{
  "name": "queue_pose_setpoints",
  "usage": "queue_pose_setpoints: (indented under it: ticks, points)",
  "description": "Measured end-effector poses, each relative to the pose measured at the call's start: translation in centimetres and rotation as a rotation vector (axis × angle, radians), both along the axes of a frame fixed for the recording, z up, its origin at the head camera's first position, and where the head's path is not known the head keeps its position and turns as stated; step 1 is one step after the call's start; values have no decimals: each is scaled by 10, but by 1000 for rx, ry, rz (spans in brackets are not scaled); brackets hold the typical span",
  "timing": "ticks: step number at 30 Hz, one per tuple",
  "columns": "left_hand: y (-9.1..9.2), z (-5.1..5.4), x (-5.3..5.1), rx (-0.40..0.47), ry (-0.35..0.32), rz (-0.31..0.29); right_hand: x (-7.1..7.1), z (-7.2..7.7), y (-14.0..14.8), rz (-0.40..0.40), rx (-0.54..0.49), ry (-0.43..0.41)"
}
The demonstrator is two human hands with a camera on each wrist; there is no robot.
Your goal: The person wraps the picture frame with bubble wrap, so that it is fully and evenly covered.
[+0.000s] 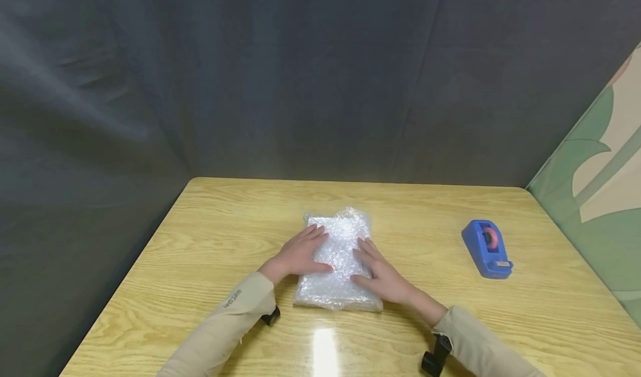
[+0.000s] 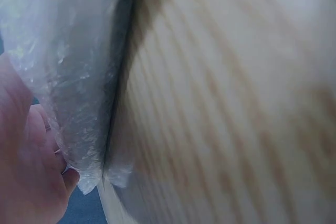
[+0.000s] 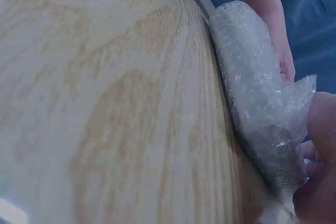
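Observation:
A flat rectangular package in clear bubble wrap point(image 1: 340, 254) lies on the wooden table, and its loose wrap edge crumples up at the far side. What is inside the wrap cannot be made out. My left hand point(image 1: 302, 253) rests on the package's left part with its fingers extended. On the right part lies my right hand point(image 1: 383, 277), fingers spread over the wrap. The left wrist view shows the side of the bubble wrap point(image 2: 79, 66) beside the left hand point(image 2: 31, 156). In the right wrist view, the wrap point(image 3: 257, 82) meets the right hand point(image 3: 320, 161).
A blue tape dispenser point(image 1: 487, 249) with a pink roll stands on the table's right side. Dark cloth point(image 1: 310, 77) hangs behind and to the left of the wooden table point(image 1: 200, 221). A patterned green and beige panel point(image 1: 596, 199) borders the right.

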State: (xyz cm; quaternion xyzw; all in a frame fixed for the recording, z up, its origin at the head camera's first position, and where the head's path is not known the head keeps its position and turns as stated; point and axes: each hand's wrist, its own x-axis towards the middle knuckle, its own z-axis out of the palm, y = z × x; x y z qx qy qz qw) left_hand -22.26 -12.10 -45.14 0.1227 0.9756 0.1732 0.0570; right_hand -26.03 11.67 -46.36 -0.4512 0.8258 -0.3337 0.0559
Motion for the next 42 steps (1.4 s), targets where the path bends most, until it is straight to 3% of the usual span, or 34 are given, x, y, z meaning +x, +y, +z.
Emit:
queue_pose_setpoints:
  ticks: [5, 10, 15, 22, 29, 35, 40, 42]
  points:
    - [-2, -2, -6, 29, -1, -7, -5, -1, -1, 16, -38, -15]
    - [-4, -4, -11, 63, 25, 6, -9, -2, -7, -34, -38, -1]
    - [-1, 1, -1, 99, 92, 31, -8, -5, -10, -69, -35, 5]
    - [2, 1, 17, 159, 22, 25, -7, -7, -9, -78, -47, -13]
    - [3, -8, 13, 155, 44, 41, -19, -6, -4, -23, -26, -27]
    - [6, -6, 7, 128, 35, 53, -24, 2, 5, 12, -49, -24]
    - [6, -6, 7, 121, 12, 58, -27, 17, 29, -37, -76, -91]
    - [5, -6, 8, 122, 9, 62, -32, 22, 43, -63, -63, -82]
